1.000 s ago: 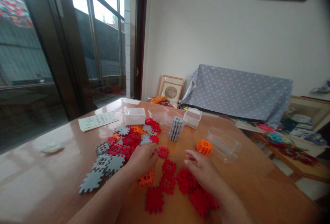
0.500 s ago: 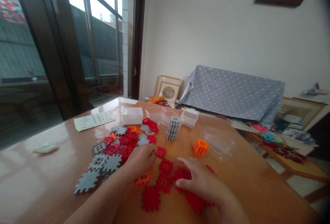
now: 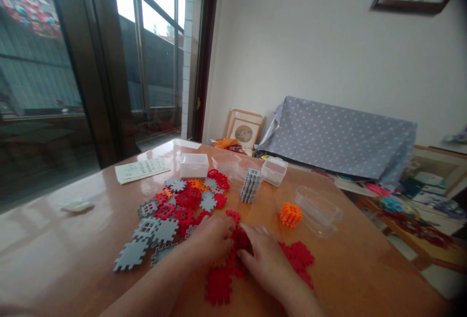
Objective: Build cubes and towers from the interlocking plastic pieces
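Note:
My left hand [image 3: 216,237] is closed, its fingers curled down over the pile. Whatever they hold, if anything, is hidden; a small red window tile [image 3: 233,217] lies against its fingertips. Facing it, my right hand [image 3: 265,255] has thumb and forefinger apart around red interlocking tiles [image 3: 241,241] on the table. A solid red tile [image 3: 219,285] lies just in front of both hands. More red tiles [image 3: 301,256] stick out beyond the right hand. Grey tiles [image 3: 164,232] and a mixed heap with red tiles [image 3: 188,198] spread to the left.
A grey stack of tiles [image 3: 250,185] stands behind the hands, with an orange stack [image 3: 291,215] to its right. Clear plastic boxes [image 3: 194,166] and an open clear container [image 3: 318,210] sit farther back. A paper pad [image 3: 142,169] and crumpled wrapper [image 3: 76,204] are at left.
My right hand has moved left, close to my left hand, leaving the red tiles at right more exposed. My left hand stays over the pile. The view has shifted slightly left.

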Available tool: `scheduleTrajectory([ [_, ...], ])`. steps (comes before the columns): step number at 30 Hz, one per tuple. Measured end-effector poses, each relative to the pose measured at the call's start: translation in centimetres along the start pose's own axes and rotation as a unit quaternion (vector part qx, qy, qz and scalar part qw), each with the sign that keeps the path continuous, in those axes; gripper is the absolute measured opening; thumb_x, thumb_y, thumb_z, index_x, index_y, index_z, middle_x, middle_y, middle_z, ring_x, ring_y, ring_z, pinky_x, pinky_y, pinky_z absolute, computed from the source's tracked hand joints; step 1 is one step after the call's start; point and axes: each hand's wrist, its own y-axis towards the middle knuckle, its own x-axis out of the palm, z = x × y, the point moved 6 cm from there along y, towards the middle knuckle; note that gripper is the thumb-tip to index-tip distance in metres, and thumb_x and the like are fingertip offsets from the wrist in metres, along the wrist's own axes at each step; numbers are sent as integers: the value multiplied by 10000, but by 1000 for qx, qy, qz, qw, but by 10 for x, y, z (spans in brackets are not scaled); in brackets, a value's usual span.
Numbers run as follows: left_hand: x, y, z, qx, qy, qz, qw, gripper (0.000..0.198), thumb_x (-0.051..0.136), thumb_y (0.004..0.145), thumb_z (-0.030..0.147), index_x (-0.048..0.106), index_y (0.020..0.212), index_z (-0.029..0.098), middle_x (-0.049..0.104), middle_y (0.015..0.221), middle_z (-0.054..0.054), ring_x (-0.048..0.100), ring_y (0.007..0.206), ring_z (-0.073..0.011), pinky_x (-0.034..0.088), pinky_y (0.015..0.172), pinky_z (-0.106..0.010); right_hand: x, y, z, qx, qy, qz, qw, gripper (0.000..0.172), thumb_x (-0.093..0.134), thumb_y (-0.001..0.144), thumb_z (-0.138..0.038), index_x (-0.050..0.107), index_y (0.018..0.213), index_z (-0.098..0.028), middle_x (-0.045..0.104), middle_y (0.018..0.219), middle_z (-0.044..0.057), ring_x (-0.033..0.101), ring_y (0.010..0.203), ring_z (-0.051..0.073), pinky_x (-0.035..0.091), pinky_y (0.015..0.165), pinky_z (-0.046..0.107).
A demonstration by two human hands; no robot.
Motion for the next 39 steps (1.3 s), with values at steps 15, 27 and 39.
scheduleTrajectory([
  [15,-3,9,-23,-35,-1,62,997,188,483,823,163,630,917,234,713,888,-20,639,835,-182,382,692,-262,-4,19,23,38,148,117,981,395,518,826,-220,632,1204,-212,661,1031,74,636,939,224,510,848,339],
  [27,2,10,-10,18,44,52,998,217,483,807,138,649,895,248,706,974,-49,623,996,-243,391,836,-347,-11,33,62,93,263,185,942,336,566,835,-382,638,1086,-171,709,1023,99,657,974,244,517,870,380],
  [39,-3,10,-2,62,-19,60,996,498,675,775,269,587,1264,295,619,1300,-45,494,1244,-285,337,1052,-427,4,47,48,54,327,136,933,302,622,810,-413,642,1009,-187,712,930,65,663,863,219,531,815,360],
])
